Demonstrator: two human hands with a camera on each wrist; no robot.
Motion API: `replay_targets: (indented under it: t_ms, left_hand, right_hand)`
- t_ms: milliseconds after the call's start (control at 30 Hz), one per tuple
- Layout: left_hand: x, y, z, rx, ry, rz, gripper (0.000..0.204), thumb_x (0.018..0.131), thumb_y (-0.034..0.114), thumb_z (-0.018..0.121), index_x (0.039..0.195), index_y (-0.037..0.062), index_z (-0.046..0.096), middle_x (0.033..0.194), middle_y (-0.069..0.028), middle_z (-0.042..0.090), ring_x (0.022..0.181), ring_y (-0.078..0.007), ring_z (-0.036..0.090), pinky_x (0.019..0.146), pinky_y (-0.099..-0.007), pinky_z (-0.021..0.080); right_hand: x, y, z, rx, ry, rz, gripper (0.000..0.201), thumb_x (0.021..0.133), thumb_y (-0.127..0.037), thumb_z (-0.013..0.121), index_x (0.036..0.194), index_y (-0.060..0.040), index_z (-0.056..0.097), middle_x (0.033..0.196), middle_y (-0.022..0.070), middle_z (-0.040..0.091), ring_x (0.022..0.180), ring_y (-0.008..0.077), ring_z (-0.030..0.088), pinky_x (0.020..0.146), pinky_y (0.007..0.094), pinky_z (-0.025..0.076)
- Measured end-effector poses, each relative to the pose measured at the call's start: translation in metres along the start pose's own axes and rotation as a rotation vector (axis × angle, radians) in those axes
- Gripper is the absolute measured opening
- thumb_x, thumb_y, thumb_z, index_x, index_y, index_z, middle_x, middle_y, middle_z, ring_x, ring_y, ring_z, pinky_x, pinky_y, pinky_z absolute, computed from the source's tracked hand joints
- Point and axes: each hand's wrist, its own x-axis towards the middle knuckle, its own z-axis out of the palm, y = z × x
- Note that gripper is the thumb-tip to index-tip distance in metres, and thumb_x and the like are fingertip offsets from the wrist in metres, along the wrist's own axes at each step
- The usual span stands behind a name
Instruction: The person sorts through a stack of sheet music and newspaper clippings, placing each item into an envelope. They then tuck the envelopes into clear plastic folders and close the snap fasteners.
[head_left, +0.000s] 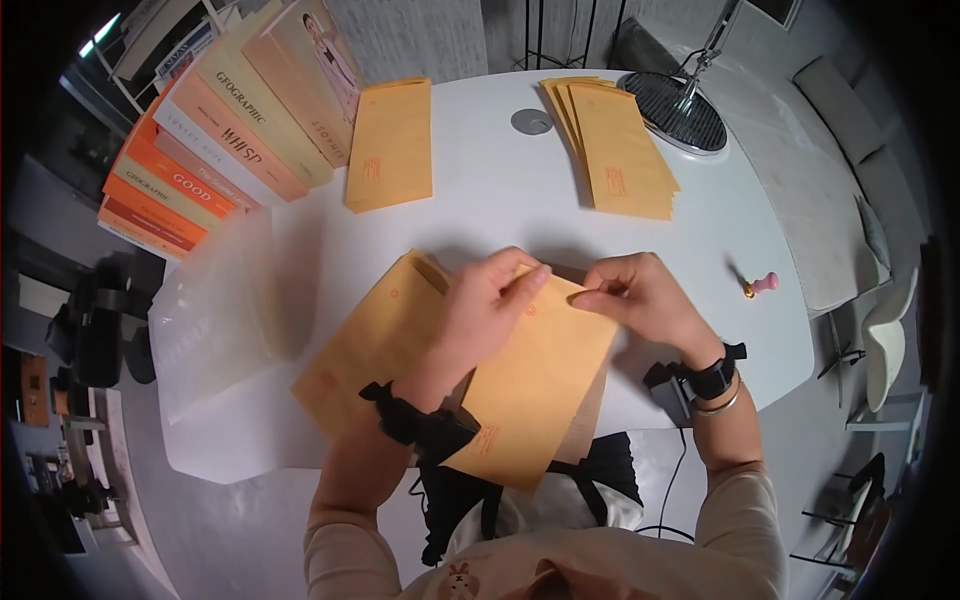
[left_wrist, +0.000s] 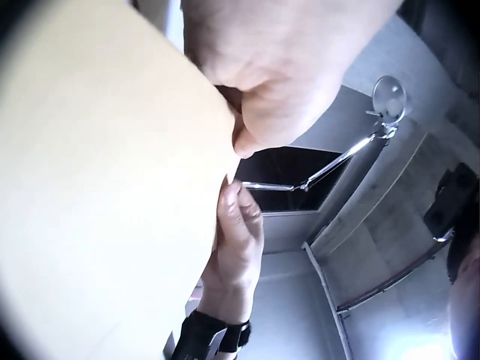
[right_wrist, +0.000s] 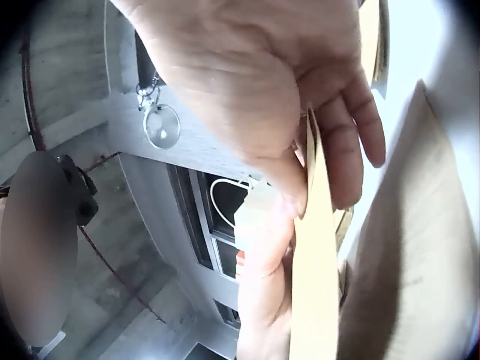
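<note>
Both hands hold one yellow-brown envelope (head_left: 545, 365) by its top edge, tilted above the table's front edge. The left hand (head_left: 488, 305) pinches the top left corner between thumb and fingers. At the top right corner, the right hand (head_left: 645, 300) pinches the edge with its thumb and fingers. In the left wrist view the envelope (left_wrist: 105, 180) fills the left side, the left hand (left_wrist: 277, 67) above and the right hand (left_wrist: 238, 262) below. The right wrist view shows the envelope (right_wrist: 315, 277) nearly edge-on, between thumb and fingers of the right hand (right_wrist: 255, 82). More envelopes (head_left: 375, 340) lie under the left forearm.
A stack of envelopes (head_left: 392, 150) lies beside a row of books (head_left: 235, 130) at the back left. Another fanned stack (head_left: 620, 150) is near the lamp base (head_left: 680, 115). A translucent plastic bag (head_left: 215, 320) stands at left, a pink-handled stamp (head_left: 765, 284) at right.
</note>
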Motion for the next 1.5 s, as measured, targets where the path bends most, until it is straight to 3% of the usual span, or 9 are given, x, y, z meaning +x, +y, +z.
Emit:
replay_targets:
  t_ms: [333, 500, 600, 733, 833, 933, 1167, 1267, 1500]
  left_hand:
    - [0.001, -0.006, -0.022, -0.191, -0.162, -0.125, 0.049, 0.088, 0.009, 0.063, 0.131, 0.0023, 0.040, 0.075, -0.0014, 0.063, 0.075, -0.0085, 0.059, 0.069, -0.0225, 0.047]
    - [0.004, -0.016, -0.023, -0.070, -0.192, -0.102, 0.039, 0.086, 0.005, 0.064, 0.123, 0.0046, 0.053, 0.079, -0.0029, 0.064, 0.077, -0.0084, 0.059, 0.072, -0.0237, 0.049]
    - [0.006, -0.025, -0.028, 0.012, -0.265, -0.159, 0.033, 0.084, 0.005, 0.065, 0.117, 0.0040, 0.059, 0.086, -0.0041, 0.063, 0.076, -0.0083, 0.058, 0.074, -0.0249, 0.050]
    - [0.004, -0.022, -0.029, -0.007, -0.294, -0.200, 0.031, 0.084, 0.003, 0.064, 0.115, 0.0024, 0.060, 0.096, -0.0039, 0.060, 0.081, -0.0083, 0.056, 0.076, -0.0252, 0.050]
    - [0.005, -0.010, -0.030, -0.015, -0.336, -0.243, 0.032, 0.084, 0.001, 0.063, 0.115, 0.0014, 0.059, 0.102, -0.0036, 0.058, 0.085, -0.0089, 0.055, 0.077, -0.0252, 0.050]
    - [0.005, -0.024, -0.029, -0.035, -0.310, -0.167, 0.032, 0.082, 0.004, 0.066, 0.114, 0.0022, 0.060, 0.089, -0.0037, 0.056, 0.079, -0.0113, 0.056, 0.076, -0.0286, 0.051]
    - [0.005, -0.011, -0.031, -0.007, -0.334, -0.278, 0.018, 0.084, 0.004, 0.066, 0.101, 0.0012, 0.060, 0.090, -0.0021, 0.058, 0.076, -0.0094, 0.056, 0.065, -0.0247, 0.048]
    - [0.005, -0.014, -0.032, -0.021, -0.358, -0.292, 0.012, 0.085, 0.005, 0.065, 0.095, 0.0016, 0.059, 0.086, 0.0003, 0.057, 0.075, -0.0078, 0.054, 0.062, -0.0226, 0.045]
    - [0.006, -0.022, -0.034, -0.001, -0.376, -0.225, 0.008, 0.086, 0.007, 0.065, 0.088, 0.0020, 0.059, 0.084, 0.0006, 0.057, 0.071, -0.0066, 0.053, 0.060, -0.0220, 0.044]
  right_hand:
    - [0.001, 0.011, -0.024, -0.098, 0.093, -0.013, 0.015, 0.083, -0.012, 0.068, 0.079, 0.0011, 0.064, 0.058, 0.0054, 0.058, 0.050, 0.0110, 0.054, 0.051, 0.0262, 0.043]
    - [0.000, 0.025, -0.033, -0.374, 0.257, -0.112, 0.019, 0.083, -0.022, 0.068, 0.086, -0.0030, 0.067, 0.068, 0.0097, 0.064, 0.062, 0.0208, 0.061, 0.060, 0.0313, 0.047]
    - [-0.022, 0.017, -0.053, -0.710, 0.655, -0.133, 0.025, 0.083, -0.029, 0.069, 0.094, -0.0069, 0.068, 0.083, 0.0118, 0.066, 0.069, 0.0271, 0.063, 0.065, 0.0356, 0.050]
    - [-0.076, -0.003, -0.097, -0.875, 0.940, 0.266, 0.039, 0.083, -0.033, 0.068, 0.114, -0.0120, 0.063, 0.105, 0.0126, 0.061, 0.083, 0.0314, 0.063, 0.072, 0.0390, 0.050]
    - [-0.110, 0.057, -0.128, -1.216, 0.872, 0.186, 0.034, 0.084, -0.026, 0.066, 0.113, -0.0081, 0.061, 0.098, 0.0120, 0.063, 0.068, 0.0265, 0.063, 0.063, 0.0359, 0.049]
    - [-0.108, 0.067, -0.126, -0.654, 0.597, 0.471, 0.024, 0.085, -0.019, 0.064, 0.103, -0.0032, 0.061, 0.084, 0.0120, 0.064, 0.062, 0.0214, 0.061, 0.058, 0.0330, 0.048]
    - [-0.039, -0.003, -0.061, -0.435, 0.435, -0.193, 0.005, 0.084, 0.001, 0.059, 0.089, 0.0003, 0.060, 0.082, 0.0093, 0.060, 0.072, 0.0182, 0.062, 0.055, 0.0265, 0.050]
    - [0.002, -0.026, -0.015, -0.445, 0.256, -0.404, 0.011, 0.081, 0.001, 0.061, 0.090, -0.0029, 0.058, 0.086, 0.0138, 0.061, 0.078, 0.0311, 0.061, 0.070, 0.0374, 0.049]
    - [0.042, -0.018, 0.020, -0.588, -0.024, -0.327, 0.010, 0.082, -0.005, 0.062, 0.090, -0.0022, 0.057, 0.086, 0.0134, 0.060, 0.076, 0.0321, 0.059, 0.069, 0.0361, 0.048]
